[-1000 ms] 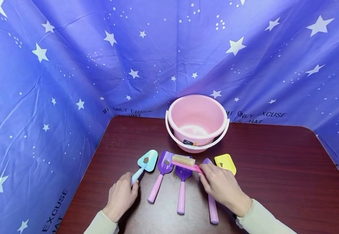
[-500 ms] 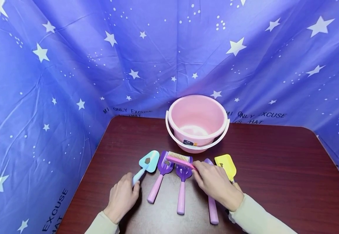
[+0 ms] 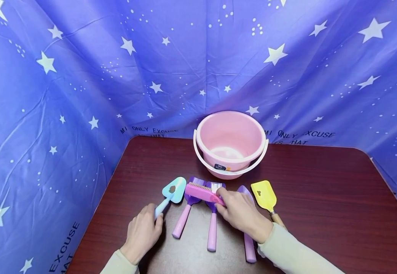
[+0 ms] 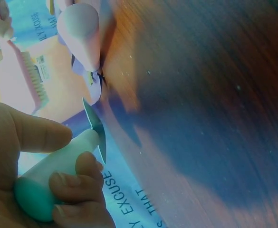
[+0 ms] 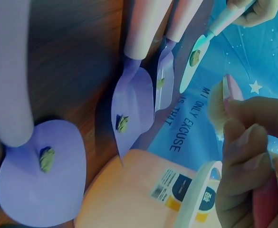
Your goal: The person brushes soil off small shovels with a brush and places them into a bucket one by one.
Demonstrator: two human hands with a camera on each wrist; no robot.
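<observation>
In the head view my left hand (image 3: 143,230) grips the handle of a small light blue shovel (image 3: 177,195), fingers curled round it as the left wrist view also shows. A brown patch marks its blade. My right hand (image 3: 244,213) holds a pink brush (image 3: 200,193) by its handle, with pale bristles toward the bucket. The brush head overlaps the blades of two purple shovels with pink handles, the left shovel (image 3: 182,222) and the middle shovel (image 3: 212,232). A third purple shovel (image 3: 249,243) lies partly beneath the right hand. Small brownish patches show on the purple blades (image 5: 67,194).
A pink bucket (image 3: 230,166) with a white handle (image 3: 198,154) stands behind the shovels, near the table's back edge. Right of the hands lies a yellow shovel (image 3: 266,197) with a wooden handle. Blue star-printed cloth (image 3: 184,57) surrounds the dark red-brown table (image 3: 328,190).
My right hand and the brush have moved left, and the brush has turned so more of its pink back shows. The yellow shovel's handle has come into sight. The left hand has barely moved.
</observation>
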